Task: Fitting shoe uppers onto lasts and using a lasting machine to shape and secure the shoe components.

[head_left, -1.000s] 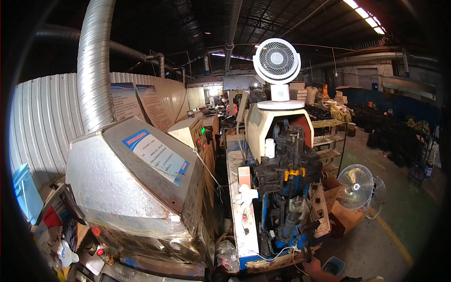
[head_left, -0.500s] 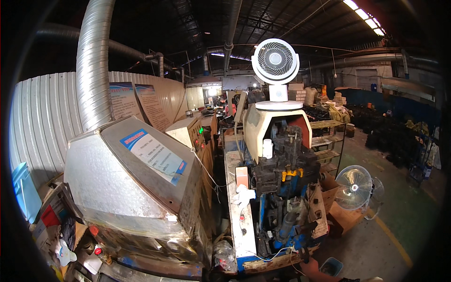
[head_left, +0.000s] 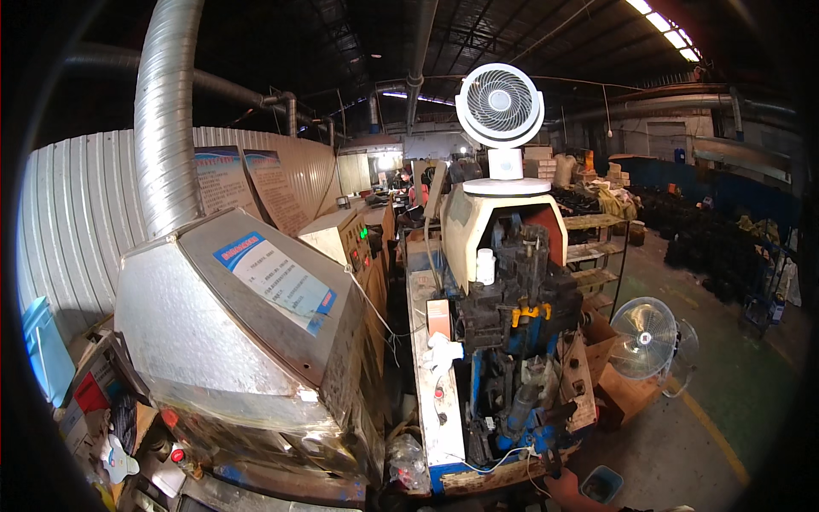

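Observation:
At the bottom edge, my right hand (head_left: 565, 490) reaches in beside the front right corner of a dark, greasy machine (head_left: 520, 333). Its fingers look curled at the lower end of a narrow black piece (head_left: 553, 463); what that piece is, I cannot make out. A thin white cable (head_left: 495, 468) runs along the machine's front just left of the hand. Yellow fittings (head_left: 531, 315) sit midway up the machine. On its left side panel lie a crumpled white cloth (head_left: 442, 351) and an orange-and-white box (head_left: 438, 317). My left hand is out of the picture.
A metal hood (head_left: 247, 299) with a silver duct (head_left: 166, 119) stands at left. A white fan (head_left: 501, 102) tops the machine. At right are a floor fan (head_left: 644, 338), a cardboard box (head_left: 627, 392), shelves (head_left: 593, 252) and a small bin (head_left: 602, 483) close by my right hand.
The view has shifted very slightly. My right hand stays at nearly the same spot by the machine's front corner.

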{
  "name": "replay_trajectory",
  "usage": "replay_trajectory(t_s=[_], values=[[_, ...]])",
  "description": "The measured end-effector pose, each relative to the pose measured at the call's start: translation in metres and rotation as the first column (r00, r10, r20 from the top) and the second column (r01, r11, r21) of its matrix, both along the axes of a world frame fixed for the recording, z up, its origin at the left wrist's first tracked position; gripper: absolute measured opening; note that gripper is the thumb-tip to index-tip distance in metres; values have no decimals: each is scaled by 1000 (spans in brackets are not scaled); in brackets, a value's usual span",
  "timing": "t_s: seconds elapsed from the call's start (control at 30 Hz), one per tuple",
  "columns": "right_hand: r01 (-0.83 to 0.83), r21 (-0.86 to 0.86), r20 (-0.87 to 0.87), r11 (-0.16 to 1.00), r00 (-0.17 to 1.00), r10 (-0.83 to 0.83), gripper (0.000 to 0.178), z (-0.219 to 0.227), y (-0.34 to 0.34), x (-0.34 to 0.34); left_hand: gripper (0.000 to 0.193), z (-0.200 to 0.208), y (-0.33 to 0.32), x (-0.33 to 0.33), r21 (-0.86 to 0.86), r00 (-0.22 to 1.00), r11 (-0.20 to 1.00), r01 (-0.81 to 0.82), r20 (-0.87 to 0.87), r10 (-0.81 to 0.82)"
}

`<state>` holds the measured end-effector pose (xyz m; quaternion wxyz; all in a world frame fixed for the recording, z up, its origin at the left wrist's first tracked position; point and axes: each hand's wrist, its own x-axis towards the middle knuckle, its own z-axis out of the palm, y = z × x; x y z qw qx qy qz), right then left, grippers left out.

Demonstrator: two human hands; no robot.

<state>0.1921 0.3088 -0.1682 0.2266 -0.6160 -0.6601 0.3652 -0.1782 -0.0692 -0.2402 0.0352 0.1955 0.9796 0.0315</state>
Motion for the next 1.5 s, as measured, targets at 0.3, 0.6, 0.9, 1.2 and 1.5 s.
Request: replay_trajectory(t_s=[0.3, 0.6, 0.9, 1.2, 1.5], values=[[5, 3, 13, 1000, 1000, -5, 37, -3, 2, 0, 73, 5, 0, 4, 85, 988, 994, 64, -144, -51], [-4, 34, 35, 999, 999, 3, 38, -13, 6, 2, 71, -21, -2, -3, 169, 983, 984, 57, -181, -26], [-4, 27, 23, 1000, 1000, 3, 37, -17, 7, 3, 72, -7, -1, 1, 123, 989, 992, 35, -144, -18], [-1, -43, -1, 999, 1000, 1, 37, 0, 2, 0, 53, -10, 0, 3, -61, 930, 998, 4, -367, -26], [0, -32, 3, 999, 1000, 1, 36, 4, 0, -1, 55, -13, -1, 0, -107, 934, 994, 5, -354, -43]])
